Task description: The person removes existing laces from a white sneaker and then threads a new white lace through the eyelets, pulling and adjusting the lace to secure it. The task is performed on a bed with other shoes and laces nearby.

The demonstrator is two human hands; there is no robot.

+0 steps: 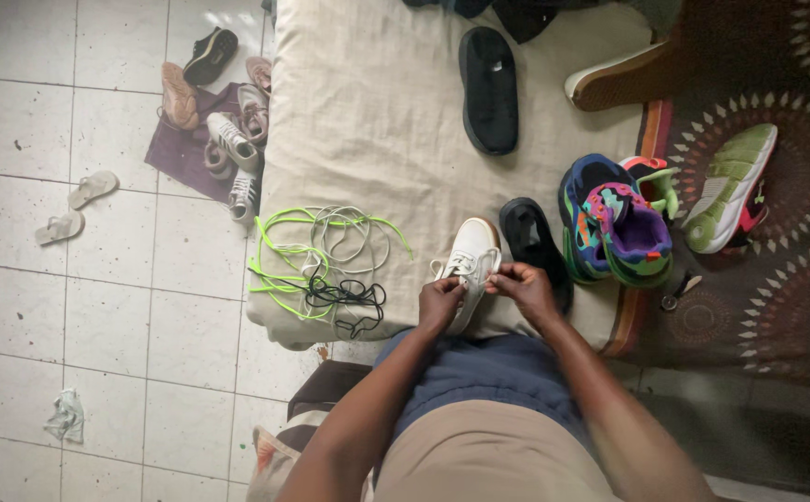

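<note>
Both hands met over a white sneaker (pixel 469 263) that lay near the front edge of a beige cushion (pixel 368 102), just past the person's lap. The left hand (pixel 441 302) gripped the shoe's near end, fingers curled around it. The right hand (pixel 524 285) came in from four o'clock, its thumb and fingertips pinched together on what looked like a white lace at the shoe's tongue; the lace itself was too thin to make out clearly.

At three o'clock from the sneaker, just beside it, lay a black shoe (pixel 530 242). Farther out at three o'clock sat a many-coloured sneaker (pixel 614 228) in blue, purple and green, at the cushion's edge. At nine o'clock lay a tangle of loose laces (pixel 326 260): neon green, grey-white and black, heaped together on the cushion. At twelve o'clock, well apart, a black slipper (pixel 488 88) lay lengthwise.

On the patterned rug (pixel 795 279) at two o'clock rested a green-and-white sneaker (pixel 730 191). On the tiled floor (pixel 98 307) at ten o'clock a heap of worn shoes (pixel 223 130) lay partly on a purple cloth (pixel 177 153), with a pair of pale sandals (pixel 75 206) farther out at nine o'clock. A crumpled scrap (pixel 65 416) lay on the tiles at eight o'clock. No packages, labels or signs could be made out.
</note>
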